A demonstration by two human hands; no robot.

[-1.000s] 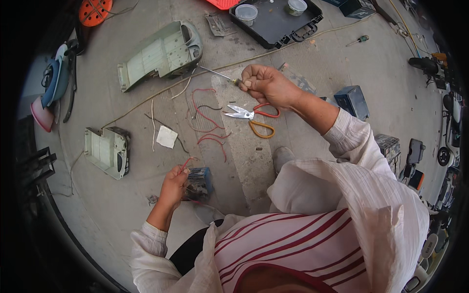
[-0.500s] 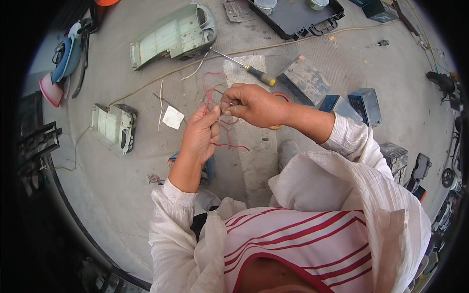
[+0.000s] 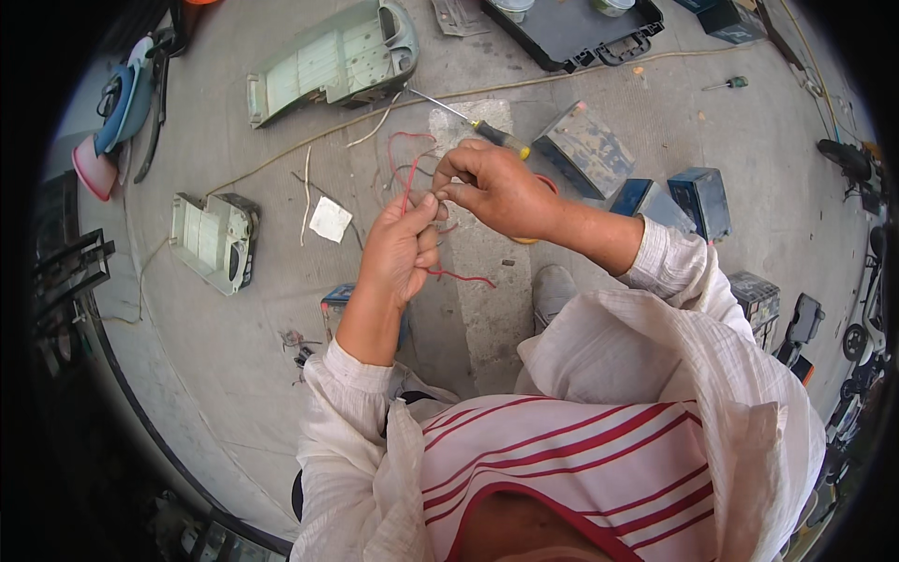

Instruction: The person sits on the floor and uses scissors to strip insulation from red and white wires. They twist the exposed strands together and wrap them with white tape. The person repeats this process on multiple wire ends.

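A red wire (image 3: 409, 184) runs through my left hand (image 3: 401, 245), which is closed round it. One loop of it rises above the fingers, and a loose end trails out below them to the right. My right hand (image 3: 501, 190) pinches at the wire, its fingertips meeting those of my left hand. What exactly lies between the right fingertips is too small to see well. A dark thin wire also shows beside the red one. Just beyond my right hand lies a screwdriver (image 3: 501, 139) with a yellow and black handle, on the floor.
Pale plastic casings (image 3: 337, 58) lie far left, a smaller casing (image 3: 217, 239) nearer. Batteries (image 3: 585, 148) and blue boxes (image 3: 700, 203) stand at right. An open black case (image 3: 573, 37) sits at the back. A long cable (image 3: 290, 153) crosses the floor, near a white scrap (image 3: 331, 219).
My left hand has shifted slightly right and down, and the wire's loose end has moved right with it. My right hand has edged right, its fingertips still against the left.
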